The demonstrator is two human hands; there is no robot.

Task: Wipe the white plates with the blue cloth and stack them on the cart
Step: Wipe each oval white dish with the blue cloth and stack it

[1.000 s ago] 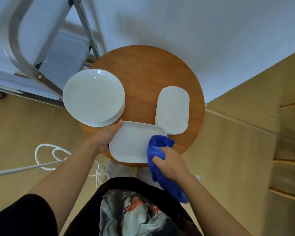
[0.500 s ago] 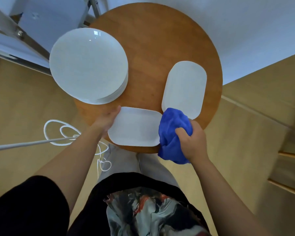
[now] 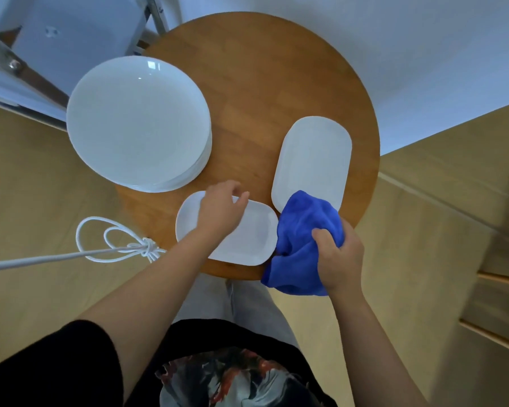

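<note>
A stack of round white plates (image 3: 135, 121) sits on the left of a round wooden table (image 3: 262, 83). A rectangular white plate (image 3: 247, 236) lies at the table's near edge. My left hand (image 3: 218, 212) lies over it, fingers curled down over its far rim. A second rectangular plate (image 3: 315, 157) lies to the right. My right hand (image 3: 338, 259) grips a bunched blue cloth (image 3: 300, 230) just right of the near plate, overlapping the second plate's near corner. The cart (image 3: 15, 66), metal-framed with a white shelf, stands at the upper left.
A coiled white cable (image 3: 109, 245) lies on the wooden floor left of the table. A white wall runs behind the table. Wooden panelling or steps (image 3: 482, 230) fill the right side.
My left hand moved from the near plate's left edge to over its top, fingers on the far rim. My right hand drew the cloth off the plate to its right side.
</note>
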